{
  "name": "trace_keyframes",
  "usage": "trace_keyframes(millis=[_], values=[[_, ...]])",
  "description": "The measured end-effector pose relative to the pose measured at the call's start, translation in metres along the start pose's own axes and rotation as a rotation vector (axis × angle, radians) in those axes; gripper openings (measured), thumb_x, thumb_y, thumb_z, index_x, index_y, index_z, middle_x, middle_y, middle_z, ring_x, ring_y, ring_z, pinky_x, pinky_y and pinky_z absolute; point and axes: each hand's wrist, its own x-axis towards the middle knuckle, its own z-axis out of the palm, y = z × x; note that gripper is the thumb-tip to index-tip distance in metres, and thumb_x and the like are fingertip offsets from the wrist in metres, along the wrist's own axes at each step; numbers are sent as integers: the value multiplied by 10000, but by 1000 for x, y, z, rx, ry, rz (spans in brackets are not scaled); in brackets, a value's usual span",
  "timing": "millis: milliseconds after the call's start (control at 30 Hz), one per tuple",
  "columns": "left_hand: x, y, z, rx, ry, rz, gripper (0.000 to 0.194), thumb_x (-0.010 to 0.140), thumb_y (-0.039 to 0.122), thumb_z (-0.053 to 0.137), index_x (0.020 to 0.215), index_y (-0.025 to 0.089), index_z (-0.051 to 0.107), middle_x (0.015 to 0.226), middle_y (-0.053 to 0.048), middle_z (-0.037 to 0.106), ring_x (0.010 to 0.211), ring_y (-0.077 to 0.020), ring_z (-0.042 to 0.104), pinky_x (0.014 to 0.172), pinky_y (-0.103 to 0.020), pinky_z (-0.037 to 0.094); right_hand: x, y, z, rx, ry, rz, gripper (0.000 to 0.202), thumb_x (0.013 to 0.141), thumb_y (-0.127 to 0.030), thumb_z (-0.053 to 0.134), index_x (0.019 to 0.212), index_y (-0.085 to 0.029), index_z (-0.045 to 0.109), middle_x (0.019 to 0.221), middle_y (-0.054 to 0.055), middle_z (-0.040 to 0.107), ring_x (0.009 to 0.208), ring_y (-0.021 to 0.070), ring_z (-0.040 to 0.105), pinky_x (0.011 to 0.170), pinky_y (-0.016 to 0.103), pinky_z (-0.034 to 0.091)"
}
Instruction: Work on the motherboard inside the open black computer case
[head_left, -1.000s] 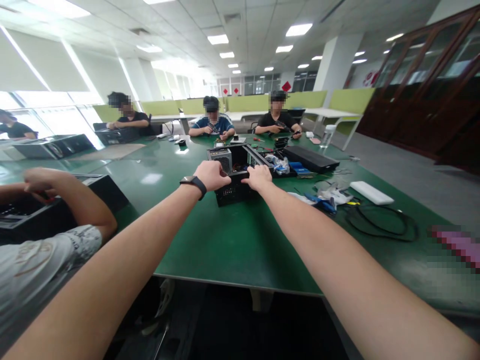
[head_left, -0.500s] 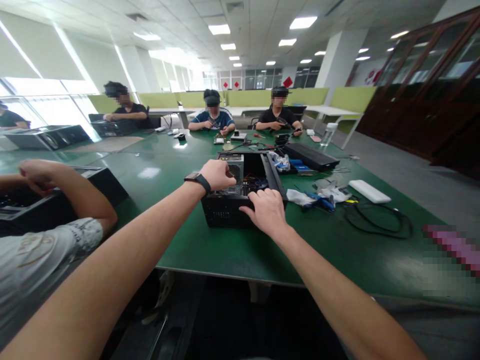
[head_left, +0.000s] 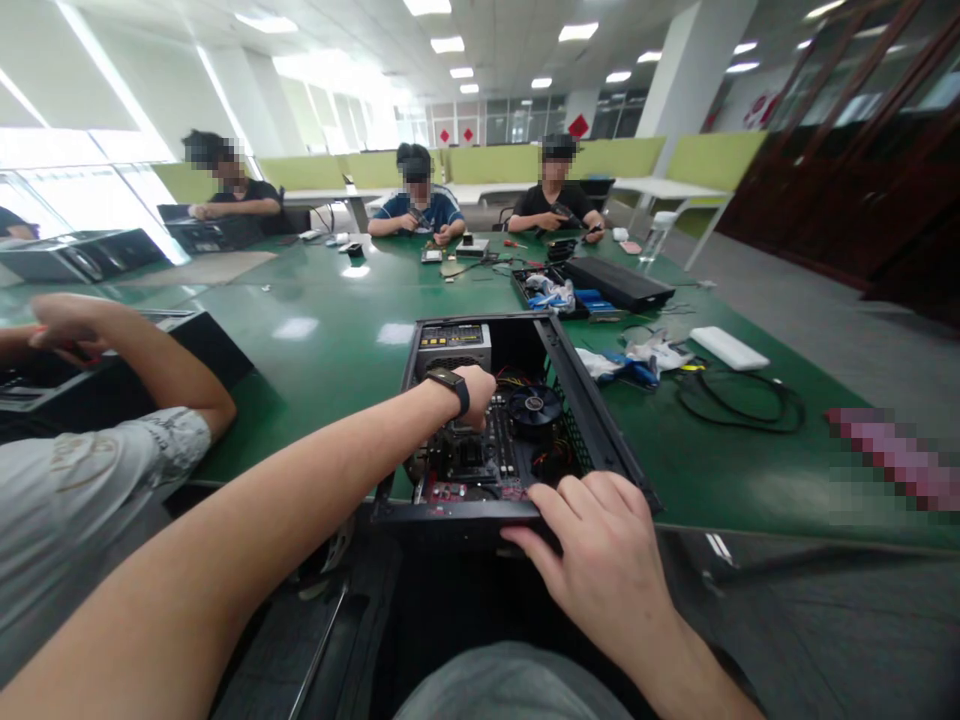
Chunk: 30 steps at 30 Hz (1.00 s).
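An open black computer case [head_left: 491, 515] lies at the table's near edge, its front rim sticking out past the tabletop. Over the case's near rim, my right hand [head_left: 600, 525] is closed, thumb below and fingers on top. My left hand [head_left: 476, 393], with a dark wristband, reaches inside, its fingers curled and mostly hidden; whatever they hold does not show. Just beyond it sits a power supply [head_left: 454, 340] with a labelled top. A round cooling fan [head_left: 534, 405] is right of my left hand, above the motherboard [head_left: 480, 455].
Right of the case lie blue-and-white gloves [head_left: 637, 365], a white box-shaped item [head_left: 729, 348] and a black cable [head_left: 742, 410]. Behind are a tray of tools [head_left: 551, 292] and a flat black panel [head_left: 619, 285]. At left, a co-worker's arm [head_left: 161, 370] rests over another case [head_left: 214, 360].
The computer case has come towards me, to the table's near edge. My right hand came along on its rim; my left hand now sits deeper inside, nearer the fan.
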Motion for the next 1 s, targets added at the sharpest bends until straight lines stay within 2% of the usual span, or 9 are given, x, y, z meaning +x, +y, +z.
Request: trace_keyframes(millis=[167,333,467,667,1000], values=[[-1,8,11,8,-80,5,507,589,376,819,1025,125,765,1028,-188,748,956,-297,708,784,-301,564,-11,-5,-5,9,32,-5,190,874,-416,653,945,-242,624,760,10,552,782,211,437,814,376,309],[2,6,18,6,-126,-29,475,566,347,845,997,159,775,1055,-160,753,986,-283,705,815,-269,551,-13,-4,-4,3,27,-1,202,878,-434,642,947,-244,635,763,17,566,787,212,452,824,378,316],[7,6,19,6,-137,-55,460,554,322,856,978,161,781,1044,-156,757,968,-276,707,794,-261,552,-13,-4,-2,2,22,1,219,881,-443,639,980,-248,638,776,13,576,802,215,462,841,387,321],[11,6,21,27,-189,-25,523,572,296,845,1051,98,768,1058,-201,745,970,-306,705,792,-301,566,-13,-4,-1,-15,23,0,224,885,-446,629,973,-240,633,767,13,565,798,218,454,835,397,321],[10,8,18,11,-190,-66,574,518,258,894,1063,135,763,1097,-180,741,994,-294,701,816,-281,558,-13,-5,-2,-8,42,-12,230,894,-448,618,974,-232,631,762,19,559,798,212,452,832,394,318]])
